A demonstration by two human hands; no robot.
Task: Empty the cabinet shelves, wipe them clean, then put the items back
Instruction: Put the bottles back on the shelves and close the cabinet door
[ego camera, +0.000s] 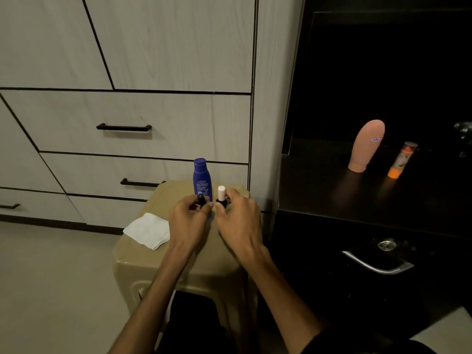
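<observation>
Small bottles: we judge them light, rigid, tippy; grip low.
Left hand: pinching black-capped bottle.
Right hand: pinching white-capped bottle.

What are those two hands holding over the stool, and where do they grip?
The left hand pinches a small black-capped bottle low on its body. The right hand pinches a small dark bottle with a white cap around its dark body, cap free.

L hand pinches black-capped bottle; R hand pinches white-capped bottle; blue bottle just behind both.
</observation>
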